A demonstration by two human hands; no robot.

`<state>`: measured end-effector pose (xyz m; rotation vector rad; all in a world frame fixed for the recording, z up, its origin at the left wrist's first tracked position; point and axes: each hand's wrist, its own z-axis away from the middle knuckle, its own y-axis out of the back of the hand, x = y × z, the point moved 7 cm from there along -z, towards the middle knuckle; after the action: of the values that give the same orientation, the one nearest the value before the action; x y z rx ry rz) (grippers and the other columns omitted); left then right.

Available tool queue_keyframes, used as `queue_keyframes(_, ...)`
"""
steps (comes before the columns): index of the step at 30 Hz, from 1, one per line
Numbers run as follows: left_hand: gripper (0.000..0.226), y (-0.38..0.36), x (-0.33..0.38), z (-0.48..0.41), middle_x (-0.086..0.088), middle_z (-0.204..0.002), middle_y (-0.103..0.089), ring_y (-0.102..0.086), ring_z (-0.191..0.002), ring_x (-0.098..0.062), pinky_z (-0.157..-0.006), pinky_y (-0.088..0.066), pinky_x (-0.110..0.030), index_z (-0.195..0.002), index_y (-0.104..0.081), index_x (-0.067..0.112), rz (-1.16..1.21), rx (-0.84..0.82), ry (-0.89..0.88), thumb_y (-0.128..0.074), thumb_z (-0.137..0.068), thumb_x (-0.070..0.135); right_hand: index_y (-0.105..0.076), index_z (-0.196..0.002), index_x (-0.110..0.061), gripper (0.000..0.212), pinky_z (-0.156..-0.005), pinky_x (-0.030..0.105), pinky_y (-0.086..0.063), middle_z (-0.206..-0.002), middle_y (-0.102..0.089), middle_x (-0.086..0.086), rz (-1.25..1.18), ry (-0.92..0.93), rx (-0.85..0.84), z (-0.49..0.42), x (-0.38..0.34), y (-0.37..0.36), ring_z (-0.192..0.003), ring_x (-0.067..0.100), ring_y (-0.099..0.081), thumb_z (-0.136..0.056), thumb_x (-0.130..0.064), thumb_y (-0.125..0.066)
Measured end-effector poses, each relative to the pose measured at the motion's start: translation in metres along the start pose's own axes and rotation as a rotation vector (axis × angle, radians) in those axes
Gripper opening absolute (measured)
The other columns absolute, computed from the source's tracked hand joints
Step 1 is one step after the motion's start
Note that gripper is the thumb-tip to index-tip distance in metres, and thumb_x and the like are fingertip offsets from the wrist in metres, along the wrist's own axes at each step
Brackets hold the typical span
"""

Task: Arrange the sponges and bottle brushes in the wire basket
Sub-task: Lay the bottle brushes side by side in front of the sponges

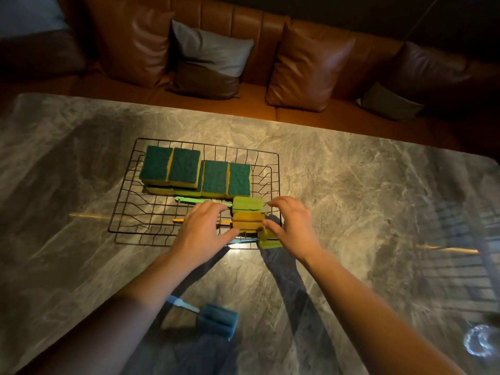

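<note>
A black wire basket (127, 196) sits on the marble table. Several green-topped yellow sponges (197, 171) lie in its far half, some stacked. A green bottle brush (247, 204) and an orange bottle brush (248, 221) lie side by side in the near half, foam heads to the right. My left hand (201, 228) rests over their handles, fingers spread, thumb by the orange head. My right hand (290, 223) is at the right of the heads, fingers apart. A yellow-green brush head (269, 240) lies at the basket's near right corner under my right hand. A blue bottle brush (216, 319) lies on the table near me.
The marble table (365, 198) runs wide to either side of the basket. A glass object (480, 342) stands at the near right edge. A brown leather sofa with cushions (308, 66) lies beyond the table's far edge.
</note>
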<state>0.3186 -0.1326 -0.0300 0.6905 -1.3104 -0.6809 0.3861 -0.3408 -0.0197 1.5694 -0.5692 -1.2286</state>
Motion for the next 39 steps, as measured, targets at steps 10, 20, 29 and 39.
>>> queue_keyframes(10, 0.050, -0.046, -0.007, 0.140, 0.027, -0.120, -0.040, -0.041, -0.114, 0.006, -0.094, -0.034, -0.020, -0.113, -0.047, 0.046, -0.002, -0.397, -0.225, -0.064, -0.075, 0.073, -0.062, -0.120, -0.014, 0.034, -0.097, 0.039, -0.052, -0.120, -0.060, 0.003, -0.076, -0.130, 0.048, 0.082, 0.035, -0.007, -0.113, 0.020, -0.056, -0.092, -0.032, -0.069)
queue_keyframes(20, 0.043, -0.089, -0.033, 0.151, 0.015, -0.126, -0.041, -0.042, -0.114, -0.013, -0.093, -0.033, -0.035, -0.126, -0.043, 0.039, -0.178, -0.488, -0.183, -0.065, -0.089, 0.041, -0.041, -0.152, -0.019, 0.069, -0.121, 0.045, -0.033, -0.163, -0.035, 0.003, -0.058, -0.179, -0.214, 0.070, 0.037, -0.043, -0.148, 0.027, -0.036, -0.092, -0.032, -0.072)
queue_keyframes(29, 0.051, -0.085, -0.036, 0.145, 0.004, -0.135, -0.048, -0.048, -0.120, -0.018, -0.103, -0.041, -0.041, -0.148, -0.038, 0.028, -0.095, -0.464, -0.050, -0.051, -0.100, 0.037, -0.056, -0.104, -0.015, 0.023, -0.103, 0.048, -0.048, -0.137, -0.054, 0.009, -0.054, -0.153, -0.202, 0.085, 0.033, -0.053, -0.127, 0.032, -0.051, -0.091, -0.025, -0.073)
queue_keyframes(39, 0.029, -0.064, -0.026, 0.141, 0.008, -0.119, -0.052, -0.055, -0.099, -0.008, -0.072, -0.039, -0.016, -0.127, -0.048, 0.027, 0.073, -0.361, -0.004, -0.050, -0.102, 0.040, -0.054, -0.130, -0.021, 0.052, -0.099, 0.039, -0.050, -0.130, -0.048, 0.007, -0.097, -0.237, -0.241, 0.103, 0.030, -0.059, -0.117, 0.024, -0.049, -0.086, -0.036, -0.078)
